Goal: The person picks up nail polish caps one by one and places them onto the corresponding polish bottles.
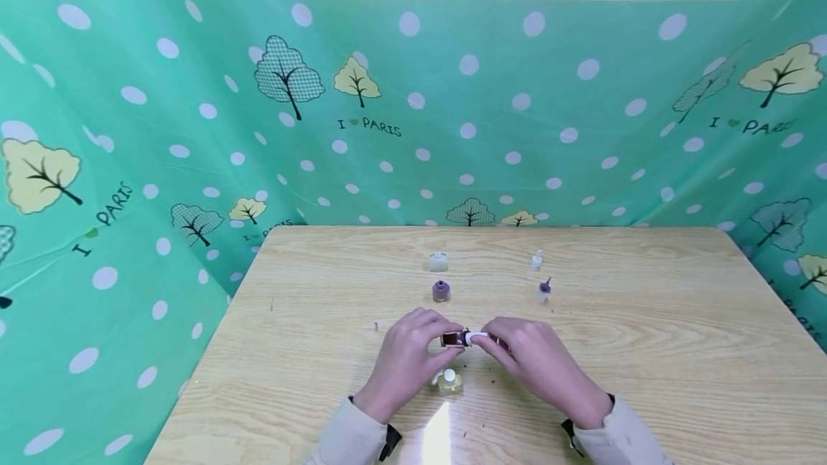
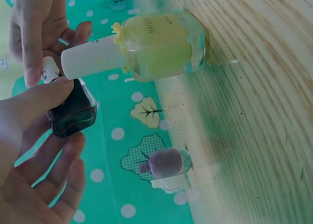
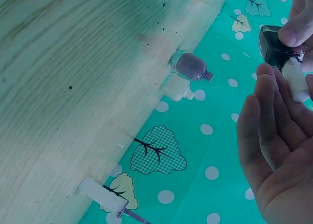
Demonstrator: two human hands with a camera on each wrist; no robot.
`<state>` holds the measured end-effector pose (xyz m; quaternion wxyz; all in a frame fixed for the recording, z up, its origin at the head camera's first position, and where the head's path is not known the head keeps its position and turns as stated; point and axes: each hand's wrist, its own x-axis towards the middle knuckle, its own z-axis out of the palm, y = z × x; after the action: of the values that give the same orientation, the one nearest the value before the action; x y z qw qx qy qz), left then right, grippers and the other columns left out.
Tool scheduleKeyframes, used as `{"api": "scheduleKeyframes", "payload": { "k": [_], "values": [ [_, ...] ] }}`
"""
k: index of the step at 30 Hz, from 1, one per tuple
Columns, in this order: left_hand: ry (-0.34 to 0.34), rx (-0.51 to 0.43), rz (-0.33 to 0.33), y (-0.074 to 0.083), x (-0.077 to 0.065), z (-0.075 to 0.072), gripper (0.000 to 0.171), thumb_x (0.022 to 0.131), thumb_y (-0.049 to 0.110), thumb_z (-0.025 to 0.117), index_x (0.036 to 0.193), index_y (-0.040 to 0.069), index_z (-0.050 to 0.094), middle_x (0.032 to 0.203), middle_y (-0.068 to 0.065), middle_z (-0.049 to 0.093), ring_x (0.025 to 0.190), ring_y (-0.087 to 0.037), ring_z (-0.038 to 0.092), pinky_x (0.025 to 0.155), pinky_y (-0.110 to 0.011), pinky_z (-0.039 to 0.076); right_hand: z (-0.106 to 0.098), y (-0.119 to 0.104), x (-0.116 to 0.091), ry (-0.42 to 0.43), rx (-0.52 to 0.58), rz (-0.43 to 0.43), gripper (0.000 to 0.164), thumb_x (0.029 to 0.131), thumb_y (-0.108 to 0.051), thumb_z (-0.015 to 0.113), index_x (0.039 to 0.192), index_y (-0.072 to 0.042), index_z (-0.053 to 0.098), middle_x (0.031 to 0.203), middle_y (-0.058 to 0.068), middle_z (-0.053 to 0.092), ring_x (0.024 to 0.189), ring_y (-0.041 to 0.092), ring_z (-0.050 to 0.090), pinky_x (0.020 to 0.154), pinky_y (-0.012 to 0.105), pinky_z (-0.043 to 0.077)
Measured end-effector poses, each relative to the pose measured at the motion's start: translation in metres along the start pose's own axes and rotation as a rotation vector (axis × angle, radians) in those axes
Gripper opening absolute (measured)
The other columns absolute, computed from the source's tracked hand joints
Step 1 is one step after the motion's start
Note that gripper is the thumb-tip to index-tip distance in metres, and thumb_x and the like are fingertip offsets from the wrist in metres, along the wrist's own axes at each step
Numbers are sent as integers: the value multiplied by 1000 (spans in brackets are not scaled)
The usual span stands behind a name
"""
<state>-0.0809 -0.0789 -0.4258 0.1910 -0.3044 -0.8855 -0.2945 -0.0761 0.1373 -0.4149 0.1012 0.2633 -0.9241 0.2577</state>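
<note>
My left hand (image 1: 410, 354) grips a small dark red nail polish bottle (image 1: 451, 339), tilted on its side above the table. The fingers of my right hand (image 1: 539, 357) pinch its white cap (image 1: 477, 335), which sits at the bottle's neck. In the right wrist view the cap (image 3: 295, 79) meets the dark bottle (image 3: 275, 45); whether it is loosened, I cannot tell. Just below my left hand stands a capped yellow nail polish bottle (image 1: 450, 383), with dried yellow polish round its neck in the left wrist view.
Farther back, an uncapped purple polish bottle (image 1: 441, 292) and a clear bottle (image 1: 438, 262) stand in line. To their right are a white cap with a purple brush (image 1: 544, 290) pointing up and another white cap (image 1: 536, 262). Small dark specks dot the wooden table (image 1: 310, 379). Behind hangs a green curtain (image 1: 362, 178).
</note>
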Motion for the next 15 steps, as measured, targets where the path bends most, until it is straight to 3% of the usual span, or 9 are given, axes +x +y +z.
{"api": "scheduleKeyframes", "payload": {
  "k": [4, 11, 15],
  "values": [
    [-21, -12, -28, 0, -2, -1, 29, 76, 26, 85, 103, 19, 76, 96, 8, 73, 87, -6, 64, 81, -23, 55, 0, 1, -1, 20, 12, -25, 21, 96, -38, 64, 98, -19, 72, 81, -16, 65, 63, -8, 47, 54, 13, 43],
    [-40, -11, -68, -1, -3, -4, 31, 77, 28, 84, 105, 19, 75, 96, 7, 73, 88, -7, 65, 83, -26, 57, -7, 7, -2, 85, 19, -132, 36, 81, -30, 81, 112, -16, 68, 95, -11, 68, 68, -2, 55, 54, 11, 44],
    [-40, -17, -66, -2, -3, -5, 30, 77, 27, 85, 104, 19, 75, 95, 8, 73, 86, -6, 65, 81, -25, 56, -8, 8, -1, 66, 2, -211, 34, 82, -22, 81, 114, -18, 70, 105, -11, 67, 85, 3, 63, 68, 17, 55]
  ]
}}
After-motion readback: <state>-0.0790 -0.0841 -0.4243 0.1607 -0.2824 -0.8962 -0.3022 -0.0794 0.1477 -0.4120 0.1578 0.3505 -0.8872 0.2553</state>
